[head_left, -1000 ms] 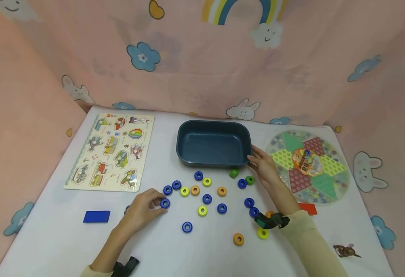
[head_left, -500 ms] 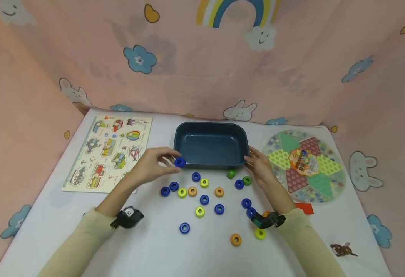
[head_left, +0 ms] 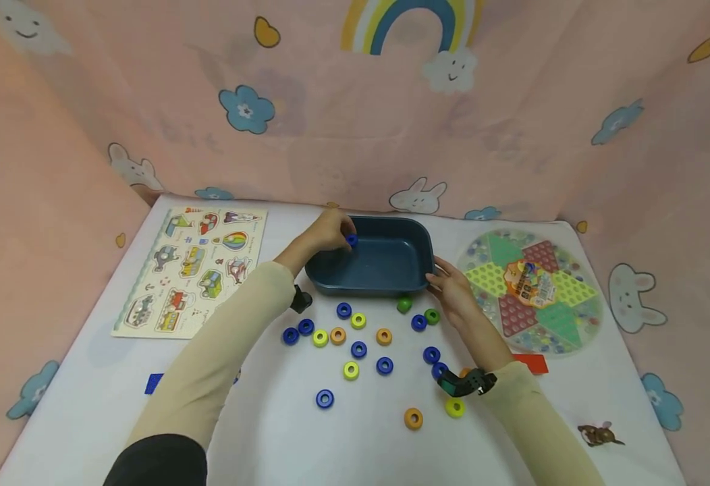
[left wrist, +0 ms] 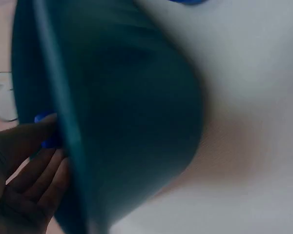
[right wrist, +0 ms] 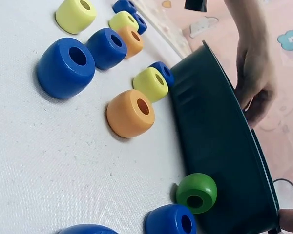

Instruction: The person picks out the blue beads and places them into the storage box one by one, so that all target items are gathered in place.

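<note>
- My left hand [head_left: 329, 231] pinches a blue bead [head_left: 351, 240] between thumb and fingers, over the left part of the tray [head_left: 370, 291]; bead depth against the rim: cannot tell.
- I judge the fingertip hold suits so small and round an item, and lets it come free cleanly.
- My right hand [head_left: 455, 293] grips the tray's near right corner, thumb and fingers on either side; presumably this stops the tray sliding while my left hand works.
- Loose blue beads [head_left: 384, 366], yellow beads [head_left: 351, 370] and orange beads [head_left: 383, 337] lie scattered on the near side of the tray.
- One green bead [head_left: 404, 305] sits close against the tray's near wall; it could roll if the tray shifts.
- Obstructions: my right wristband [head_left: 467, 383], nearer me than the tray, partly covers an orange bead; my left sleeve [head_left: 227, 344] partly hides a blue block [head_left: 153, 383].
- Left of the tray: a puzzle board [head_left: 191, 270]. Right of it: a round game board [head_left: 531, 290], with a red block [head_left: 531, 363] at its near edge.
</note>
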Demonstrator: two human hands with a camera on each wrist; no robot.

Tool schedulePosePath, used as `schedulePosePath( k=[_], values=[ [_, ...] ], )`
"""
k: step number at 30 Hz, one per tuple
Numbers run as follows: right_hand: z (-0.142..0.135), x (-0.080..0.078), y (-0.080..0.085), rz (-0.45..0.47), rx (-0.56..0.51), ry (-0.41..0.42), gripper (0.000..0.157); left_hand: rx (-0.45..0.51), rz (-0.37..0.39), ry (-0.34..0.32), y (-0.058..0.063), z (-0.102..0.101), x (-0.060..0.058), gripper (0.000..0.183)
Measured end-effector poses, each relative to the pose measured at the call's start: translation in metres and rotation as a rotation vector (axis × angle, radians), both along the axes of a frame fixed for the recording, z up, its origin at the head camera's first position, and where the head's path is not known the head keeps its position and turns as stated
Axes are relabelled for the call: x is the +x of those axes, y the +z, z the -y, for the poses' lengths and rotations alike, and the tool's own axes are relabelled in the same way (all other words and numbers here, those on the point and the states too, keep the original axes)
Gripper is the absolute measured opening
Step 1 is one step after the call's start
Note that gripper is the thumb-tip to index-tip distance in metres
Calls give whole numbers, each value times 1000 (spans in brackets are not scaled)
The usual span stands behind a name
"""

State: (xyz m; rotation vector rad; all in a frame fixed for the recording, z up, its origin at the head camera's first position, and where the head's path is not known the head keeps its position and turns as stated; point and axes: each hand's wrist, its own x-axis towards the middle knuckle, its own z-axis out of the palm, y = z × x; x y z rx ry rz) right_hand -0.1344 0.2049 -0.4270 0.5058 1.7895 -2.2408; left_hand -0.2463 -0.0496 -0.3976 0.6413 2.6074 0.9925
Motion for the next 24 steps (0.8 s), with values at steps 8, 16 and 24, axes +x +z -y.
schedulePosePath(
  k=[8,16,24],
  values=[
    [0,1,-2,1,12,-1,56,-260,-31,-14,-19,-9,-1,39],
    [0,0,-3,-12,9,-9,56,-114,-95,-2,-8,11,9,42],
    [-1,1,-4,-18,-9,-4,56,96,-148,11,8,45,48,38]
  ],
)
